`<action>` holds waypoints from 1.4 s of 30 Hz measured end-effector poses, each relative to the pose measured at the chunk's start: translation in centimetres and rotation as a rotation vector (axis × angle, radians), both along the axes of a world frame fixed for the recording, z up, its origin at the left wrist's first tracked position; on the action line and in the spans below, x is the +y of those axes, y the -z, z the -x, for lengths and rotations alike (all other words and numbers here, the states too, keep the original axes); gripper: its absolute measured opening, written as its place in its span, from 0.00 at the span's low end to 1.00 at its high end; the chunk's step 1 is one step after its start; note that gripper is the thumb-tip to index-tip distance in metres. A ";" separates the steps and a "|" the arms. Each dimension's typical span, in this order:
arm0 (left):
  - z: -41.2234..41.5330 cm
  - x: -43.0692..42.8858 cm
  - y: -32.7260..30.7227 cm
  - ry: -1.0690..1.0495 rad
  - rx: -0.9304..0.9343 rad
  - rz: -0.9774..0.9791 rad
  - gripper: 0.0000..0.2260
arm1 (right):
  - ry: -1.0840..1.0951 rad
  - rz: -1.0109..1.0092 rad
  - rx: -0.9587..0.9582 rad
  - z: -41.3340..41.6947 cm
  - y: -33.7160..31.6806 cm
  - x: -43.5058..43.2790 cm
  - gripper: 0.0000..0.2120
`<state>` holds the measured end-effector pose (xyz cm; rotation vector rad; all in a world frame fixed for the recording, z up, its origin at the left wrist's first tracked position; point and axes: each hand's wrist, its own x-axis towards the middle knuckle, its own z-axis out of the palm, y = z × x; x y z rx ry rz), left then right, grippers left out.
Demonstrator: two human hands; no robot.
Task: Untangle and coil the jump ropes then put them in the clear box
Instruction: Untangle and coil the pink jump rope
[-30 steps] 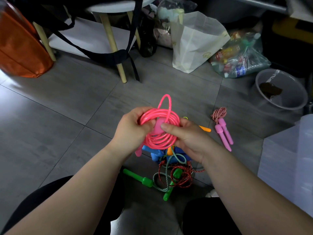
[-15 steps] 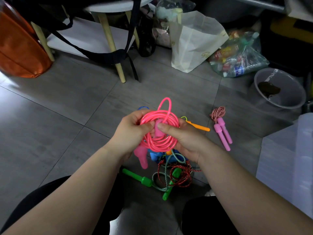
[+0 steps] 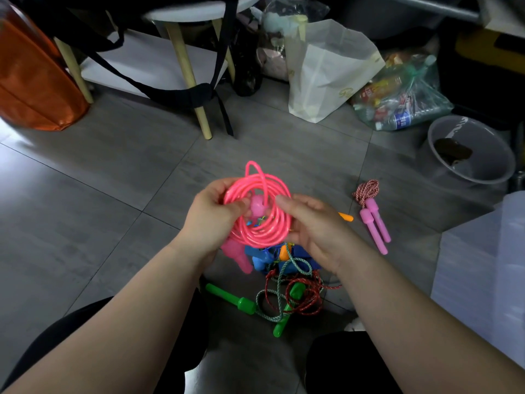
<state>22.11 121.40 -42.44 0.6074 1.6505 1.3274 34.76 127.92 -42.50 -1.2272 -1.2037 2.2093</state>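
A cluttered home floor: grey tiles (image 3: pixel 93 177), paper bag (image 3: pixel 326 72), stool legs (image 3: pixel 187 72).

2 hands are counted, the left hand (image 3: pixel 210 220) and the right hand (image 3: pixel 315 226). 1 pink coiled rope (image 3: pixel 255 231) is held between them. 1 red-white rope (image 3: pixel 366 189) with 2 pink handles (image 3: pixel 373 231) is seen on the floor. 2 green handles (image 3: pixel 230 298) are spotted, 1 orange handle (image 3: pixel 345 216), 1 paper bag (image 3: pixel 324 69), 1 grey tub (image 3: pixel 488 169).

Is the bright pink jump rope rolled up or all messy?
Rolled up. The pink jump rope makes a round bundle of loops between the left hand and right hand; one loop pokes out on top.
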 end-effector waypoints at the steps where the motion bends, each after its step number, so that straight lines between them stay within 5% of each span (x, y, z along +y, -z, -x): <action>1: 0.3 0.1 0.0 -0.025 -0.050 -0.015 0.10 | 0.023 -0.016 0.028 -0.2 -0.2 0.3 0.07; 4: 0.4 0.1 -0.3 -0.019 -0.275 -0.056 0.09 | 0.114 -0.258 -0.087 -0.3 0.5 0.9 0.09; 6: 0.3 0.0 -0.5 0.052 -0.339 -0.062 0.09 | -0.008 -0.412 -0.141 -0.3 1.2 0.7 0.15; 10: 0.3 -0.2 -0.7 0.127 -0.392 -0.070 0.09 | -0.349 -0.339 -0.033 -0.8 1.1 0.2 0.18; 18: 0.1 -0.1 -0.8 0.131 -0.332 -0.069 0.11 | -0.345 -0.619 -0.158 -0.4 -0.1 -0.7 0.06; 25: 0.2 -0.1 -0.8 0.120 -0.362 -0.087 0.10 | -0.406 -0.437 -0.123 -1.2 0.0 0.0 0.03; 29: 0.5 -0.1 -1.2 0.102 -0.461 -0.109 0.10 | -0.428 -0.359 -0.122 -1.6 -0.1 0.5 0.11; 32: 0.7 -0.1 -1.6 0.094 -0.531 -0.132 0.06 | -0.361 -0.496 -0.157 -1.3 -0.4 0.0 0.14; 34: 0.8 0.0 -1.7 0.082 -0.535 -0.131 0.07 | -0.294 -0.689 -0.195 -1.2 -0.2 -0.6 0.06; 37: 1.1 0.0 -1.7 0.072 -0.523 -0.131 0.10 | -0.286 -0.830 -0.285 -1.1 0.6 -1.0 0.22; 40: 1.3 0.0 -1.6 0.028 -0.542 -0.148 0.11 | -0.306 -0.647 -0.195 -1.3 0.6 -0.4 0.07; 42: 1.2 0.0 -1.3 0.015 -0.526 -0.139 0.10 | -0.335 -0.508 -0.057 -1.1 -0.2 -0.4 0.14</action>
